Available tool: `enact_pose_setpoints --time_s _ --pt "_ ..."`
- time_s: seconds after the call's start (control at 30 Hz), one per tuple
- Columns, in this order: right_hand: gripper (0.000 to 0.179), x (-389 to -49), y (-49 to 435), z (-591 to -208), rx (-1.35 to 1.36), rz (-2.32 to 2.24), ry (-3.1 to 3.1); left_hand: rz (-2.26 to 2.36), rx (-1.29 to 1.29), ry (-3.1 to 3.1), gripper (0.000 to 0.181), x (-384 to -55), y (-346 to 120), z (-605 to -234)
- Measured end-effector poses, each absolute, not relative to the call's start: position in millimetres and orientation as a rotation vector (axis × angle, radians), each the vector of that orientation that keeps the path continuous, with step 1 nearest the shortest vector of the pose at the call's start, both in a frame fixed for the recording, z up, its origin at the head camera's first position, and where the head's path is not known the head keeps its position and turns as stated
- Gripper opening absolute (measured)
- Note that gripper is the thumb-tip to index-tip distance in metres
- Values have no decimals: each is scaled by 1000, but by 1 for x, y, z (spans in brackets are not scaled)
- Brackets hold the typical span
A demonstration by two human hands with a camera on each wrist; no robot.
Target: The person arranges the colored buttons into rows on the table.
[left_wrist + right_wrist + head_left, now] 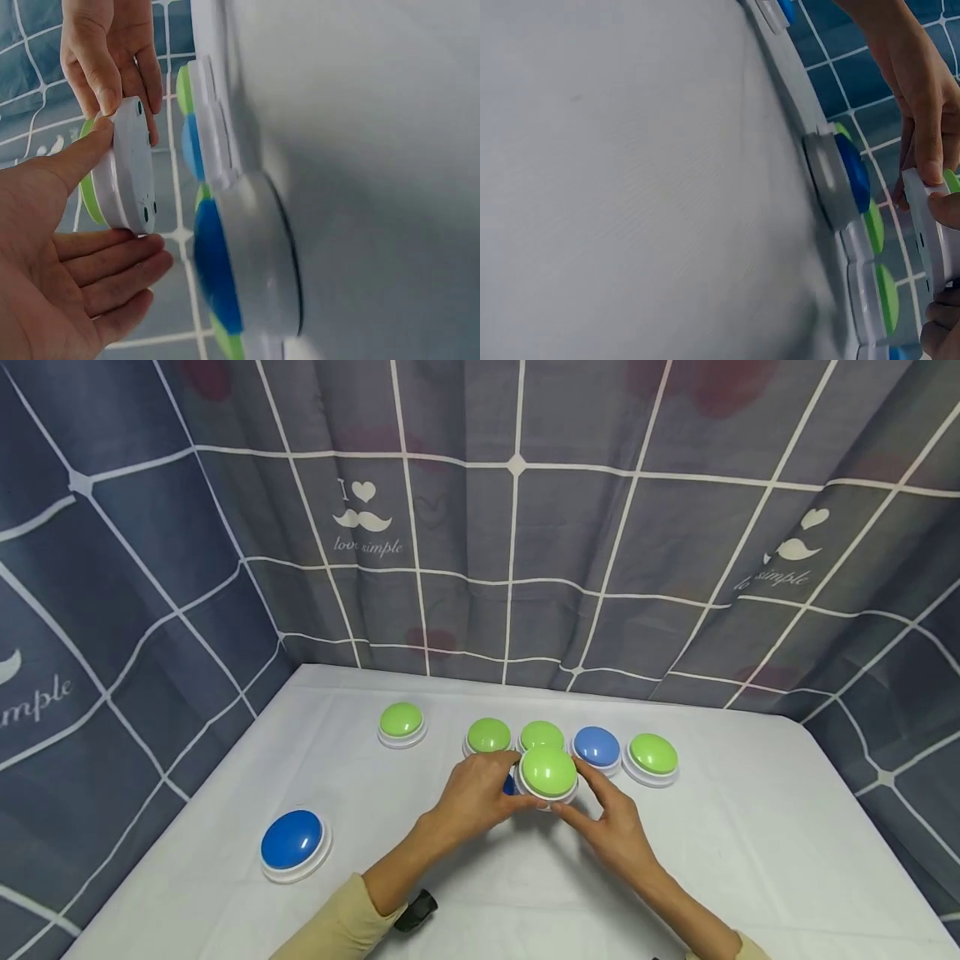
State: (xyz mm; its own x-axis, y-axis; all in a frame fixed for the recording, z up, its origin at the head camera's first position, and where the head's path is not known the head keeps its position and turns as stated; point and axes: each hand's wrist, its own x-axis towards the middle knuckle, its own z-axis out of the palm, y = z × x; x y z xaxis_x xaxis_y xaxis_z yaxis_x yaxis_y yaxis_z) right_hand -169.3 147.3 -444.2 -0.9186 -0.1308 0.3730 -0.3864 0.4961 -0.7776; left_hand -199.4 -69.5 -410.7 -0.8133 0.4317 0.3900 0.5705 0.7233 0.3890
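A green dome push button with a white base is held up off the table between both hands. My left hand grips its left side, the thumb on the near edge and the fingers round the far side. On the opposite side my right hand holds it the same way, thumb near the left thumb. The left wrist view shows the flat white underside with small dark feet. Beneath the held button stands a blue push button, mostly hidden by the left hand in the head view.
Behind the hands, a row holds green buttons, a light-blue button and another green button. One green button stands apart at back left, a larger blue button at front left. Grey checked curtains surround the white table.
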Motion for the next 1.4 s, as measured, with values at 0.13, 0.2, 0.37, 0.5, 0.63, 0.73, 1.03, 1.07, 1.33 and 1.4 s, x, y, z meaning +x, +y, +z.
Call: enact_pose_setpoints --time_s 0.13,0.2,0.37,0.5,0.63,0.73,1.03,1.07,1.33,1.4 --pt "72 -170 154 -451 414 1330 -2526 -552 -814 -2666 53 -202 -60 -418" --pt "71 -170 155 -454 404 1311 -2554 -463 -824 -2678 56 -202 -58 -421" --pt "68 -172 156 -462 400 1241 -2620 -278 -856 -2712 61 -204 -54 -428" --pt "67 -174 157 -467 410 1189 -2656 -169 -889 -2725 58 -205 -51 -432" --pt "68 -175 157 -472 422 1167 -2683 -99 -903 -2724 58 -205 -49 -435" --pt "68 -177 158 -474 437 1138 -2693 -62 -908 -2730 58 -207 -48 -437" --pt "68 -183 163 -472 488 1066 -2681 -110 -923 -2766 57 -214 -45 -438" --pt "67 -183 163 -472 494 1055 -2683 -117 -923 -2767 57 -215 -45 -437" --pt "66 -185 165 -470 546 1016 -2698 -175 -905 -2806 61 -218 -45 -437" --pt "67 -185 164 -470 547 1014 -2706 -178 -898 -2814 62 -218 -45 -437"
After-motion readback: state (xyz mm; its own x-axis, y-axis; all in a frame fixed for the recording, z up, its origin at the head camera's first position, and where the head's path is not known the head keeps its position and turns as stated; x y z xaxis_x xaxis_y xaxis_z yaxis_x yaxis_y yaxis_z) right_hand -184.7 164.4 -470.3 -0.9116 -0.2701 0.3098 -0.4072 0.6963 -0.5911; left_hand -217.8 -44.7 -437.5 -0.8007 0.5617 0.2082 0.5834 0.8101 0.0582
